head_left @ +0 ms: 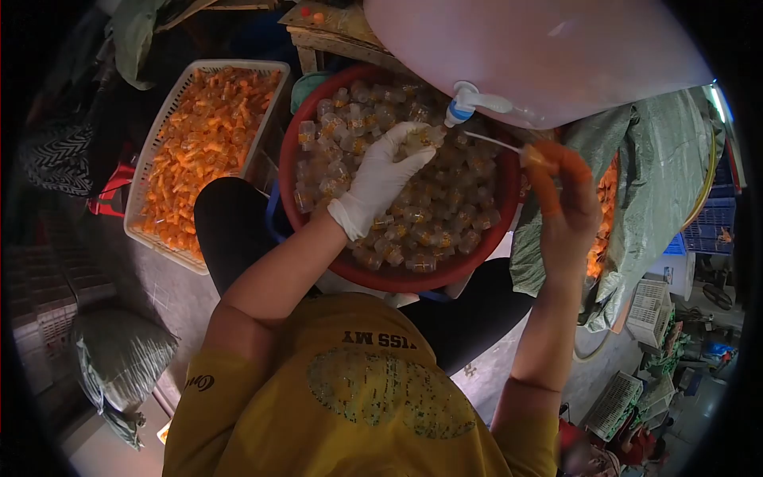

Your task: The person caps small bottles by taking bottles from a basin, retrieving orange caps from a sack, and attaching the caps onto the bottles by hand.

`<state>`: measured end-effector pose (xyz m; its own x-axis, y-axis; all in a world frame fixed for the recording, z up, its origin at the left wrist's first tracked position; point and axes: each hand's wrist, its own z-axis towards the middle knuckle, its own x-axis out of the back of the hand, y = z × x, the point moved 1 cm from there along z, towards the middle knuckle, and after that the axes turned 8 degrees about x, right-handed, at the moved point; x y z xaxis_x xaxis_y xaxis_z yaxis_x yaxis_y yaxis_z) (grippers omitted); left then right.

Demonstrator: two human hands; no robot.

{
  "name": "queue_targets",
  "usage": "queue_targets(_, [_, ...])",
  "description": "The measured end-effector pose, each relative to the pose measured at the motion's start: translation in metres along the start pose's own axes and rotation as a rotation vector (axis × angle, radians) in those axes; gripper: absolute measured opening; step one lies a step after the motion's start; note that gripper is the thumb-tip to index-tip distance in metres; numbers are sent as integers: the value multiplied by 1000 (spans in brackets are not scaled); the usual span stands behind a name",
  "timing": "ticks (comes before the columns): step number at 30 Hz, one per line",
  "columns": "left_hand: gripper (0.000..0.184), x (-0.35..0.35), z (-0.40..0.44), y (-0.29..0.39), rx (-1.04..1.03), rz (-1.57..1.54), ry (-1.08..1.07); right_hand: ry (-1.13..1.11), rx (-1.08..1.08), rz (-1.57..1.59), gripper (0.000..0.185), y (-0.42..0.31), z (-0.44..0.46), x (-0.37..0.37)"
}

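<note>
My left hand [385, 171], in a white glove, is closed around a small clear plastic bottle [427, 138] with orange print. It holds the bottle just below and left of a white and blue tap [463, 107] on a large translucent container [540, 48]. My right hand [563, 179], with orange coverings on its fingers, pinches a thin white stick [494, 141] whose free end points left towards the bottle. Beneath my hands, a round red basin [296, 222] is full of similar small clear bottles [421, 213].
On the left stands a white plastic basket [135, 187] heaped with orange-capped pieces [208, 143]. A green woven sheet [636, 175] partly covers more orange pieces at right. A wooden bench [342, 32] stands behind the basin. A tied sack [123, 354] and crates [616, 405] lie farther out.
</note>
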<state>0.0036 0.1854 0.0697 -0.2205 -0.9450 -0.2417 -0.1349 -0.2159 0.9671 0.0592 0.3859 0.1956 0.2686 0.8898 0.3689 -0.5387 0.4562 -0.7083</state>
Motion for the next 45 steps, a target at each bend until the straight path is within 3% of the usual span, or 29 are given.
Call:
queue_targets(2, [35,-2,-1,-1,-111,112,33,-3,36,129,24,-15,25,-22])
queue_targets(4, [38,-1,-1,-5,-80,72,43,-4,71,180,24,-21,50,-37])
queue_targets(8, [43,-7,2,1,38,-126,31,-52,-25,294,23,5,57,-68])
queue_targets(11, [45,-7,7,-8,4,-181,-26,-68,-145,324,23,18,47,-75])
queue_targets(22, [46,-5,11,-14,22,-145,-17,36,-294,511,24,22,42,-75])
queue_targets(28, [45,-7,9,-4,25,-79,8,82,-155,547,27,9,40,-67])
queue_targets(29, [45,-7,8,-4,22,-42,9,51,-74,484,28,3,38,-66])
queue_targets(31, [44,-12,10,-12,172,-410,106,-9,92,349,31,-10,31,-63])
queue_targets(33, [44,-12,8,-17,224,-367,116,-204,105,132,31,-6,18,-57])
queue_targets(35, [42,3,-4,-16,175,89,47,-380,124,-176,29,13,-1,-46])
queue_targets(38, [40,16,-31,8,279,133,-3,-297,233,-437,27,48,-19,-16])
queue_targets(39, [39,18,-38,10,379,21,-50,-279,107,-402,27,41,-19,-8])
queue_targets(41, [37,20,-48,14,572,-200,-149,-327,74,-293,27,27,-19,-3])
queue_targets(45, [37,13,-54,16,560,-311,-479,-499,120,-155,28,1,-26,-9])
